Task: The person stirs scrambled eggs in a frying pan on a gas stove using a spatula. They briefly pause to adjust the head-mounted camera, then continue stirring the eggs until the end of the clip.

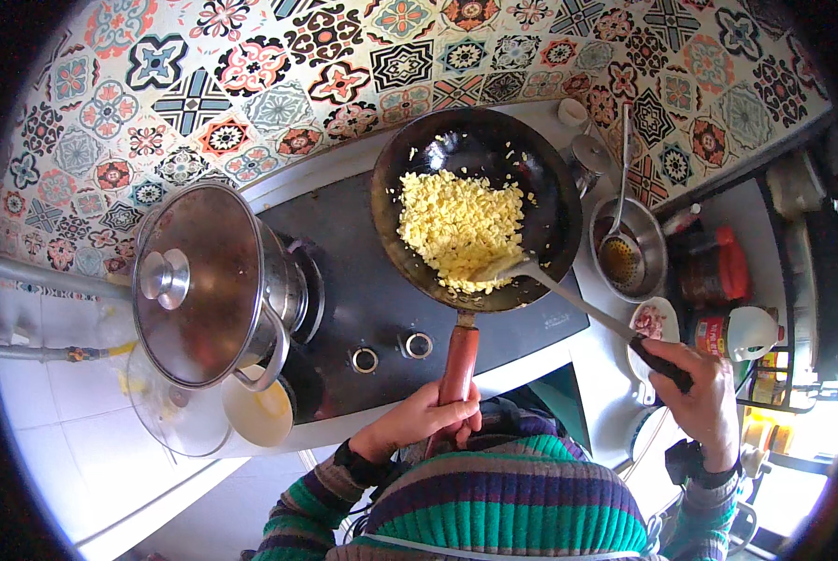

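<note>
My left hand (429, 417) grips the reddish-brown handle of a dark wok (552, 210), which sits on the right side of a black gas cooktop (342, 266). Inside the wok lies a heap of yellow, crumbled scrambled egg (461, 217), with small bits scattered up the walls. My right hand (703, 393) holds the black grip of a metal wok spatula (573, 298). The spatula's blade rests at the near right edge of the egg, partly buried in it.
Left of the wok stands a lidded steel pot (201, 287), beside a cream bowl (258, 407) and a glass lid (173, 407). At right are a steel bowl (654, 263) with a perforated ladle (621, 254), a white dish of chopped meat (649, 319), and several bottles (735, 266).
</note>
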